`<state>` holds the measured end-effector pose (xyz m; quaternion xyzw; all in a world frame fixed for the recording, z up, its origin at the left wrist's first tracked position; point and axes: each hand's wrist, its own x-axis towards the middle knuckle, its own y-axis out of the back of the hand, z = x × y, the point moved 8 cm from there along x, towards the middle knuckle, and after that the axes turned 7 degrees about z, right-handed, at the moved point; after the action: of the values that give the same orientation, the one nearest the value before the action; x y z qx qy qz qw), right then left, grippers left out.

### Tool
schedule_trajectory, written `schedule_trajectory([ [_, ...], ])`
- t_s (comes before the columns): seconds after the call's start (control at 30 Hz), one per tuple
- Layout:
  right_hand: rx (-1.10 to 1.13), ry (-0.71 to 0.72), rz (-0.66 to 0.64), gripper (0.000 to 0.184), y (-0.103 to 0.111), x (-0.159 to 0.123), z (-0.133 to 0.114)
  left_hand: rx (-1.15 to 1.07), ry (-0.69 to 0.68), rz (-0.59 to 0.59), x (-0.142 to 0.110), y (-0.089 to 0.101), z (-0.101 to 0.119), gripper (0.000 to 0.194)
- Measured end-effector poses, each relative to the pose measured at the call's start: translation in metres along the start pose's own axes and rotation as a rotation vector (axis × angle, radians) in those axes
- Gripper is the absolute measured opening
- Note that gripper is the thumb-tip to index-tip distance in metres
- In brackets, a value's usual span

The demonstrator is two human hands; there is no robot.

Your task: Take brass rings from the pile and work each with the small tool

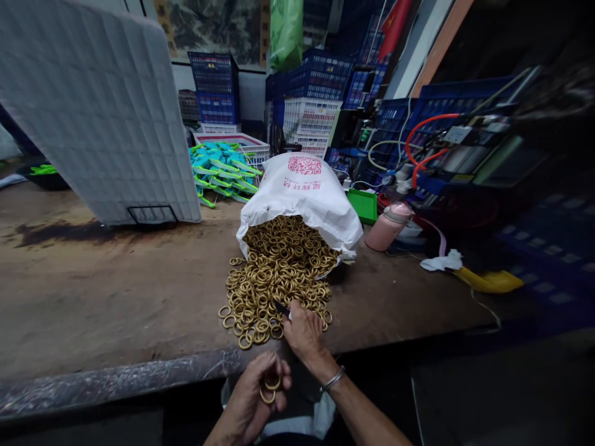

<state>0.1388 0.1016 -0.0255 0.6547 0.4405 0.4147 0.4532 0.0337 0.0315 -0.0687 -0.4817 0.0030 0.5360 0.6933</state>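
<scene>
A white sack [302,195] with red print lies on its side on the table, its mouth facing me. Gold-coloured rings [264,291] spill from it into a loose pile. My right hand [304,331] reaches over the pile's near right side, closed around a thin tool with a dark pointed blade [281,309]; its handle is mostly hidden by my fingers. In front of the table edge, my left hand [260,393] is curled, palm up, around a couple of gold rings [268,395]. The two hands are apart.
A white padded panel [116,118] stands at the left. Behind it lie turquoise and green plastic pieces [223,167]. A pink bottle [389,226], a green tray [362,205] and a machine with orange hoses [458,145] are at the right. Crates [311,118] are stacked behind.
</scene>
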Motion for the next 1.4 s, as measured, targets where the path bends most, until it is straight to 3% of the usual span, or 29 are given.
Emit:
schedule_trajectory([
  [0.2, 0.159, -0.026, 0.000, 0.014, -0.002, 0.005, 0.011, 0.164, -0.139, 0.058, 0.013, 0.003, 0.014, 0.025],
  [0.4, 0.698, -0.062, 0.027, 0.024, 0.001, 0.001, 0.018, 0.420, -0.340, 0.206, 0.025, -0.002, 0.036, 0.042],
  [0.57, 1.005, -0.130, -0.098, 0.027, -0.001, -0.009, 0.011, 0.513, -0.469, 0.228, 0.026, -0.015, 0.048, 0.027],
  [0.73, 1.027, -0.105, -0.161, 0.025, -0.005, -0.009, 0.009, 0.662, -0.672, 0.280, 0.018, -0.022, 0.069, 0.021],
  [0.9, 0.965, -0.030, -0.142, 0.014, 0.006, -0.009, 0.004, 0.927, -0.786, 0.185, 0.015, -0.024, 0.073, 0.020],
  [1.03, 0.880, -0.034, -0.190, 0.020, 0.006, -0.010, 0.002, 0.879, -0.725, 0.172, 0.026, -0.016, 0.069, 0.025],
  [1.27, 0.978, -0.070, -0.228, 0.031, 0.007, -0.009, 0.009, 0.670, -0.226, 0.133, 0.044, -0.021, 0.043, 0.049],
  [1.4, 1.086, -0.103, -0.293, 0.029, 0.005, -0.007, 0.009, 0.606, -0.213, 0.136, 0.042, -0.029, 0.044, 0.049],
])
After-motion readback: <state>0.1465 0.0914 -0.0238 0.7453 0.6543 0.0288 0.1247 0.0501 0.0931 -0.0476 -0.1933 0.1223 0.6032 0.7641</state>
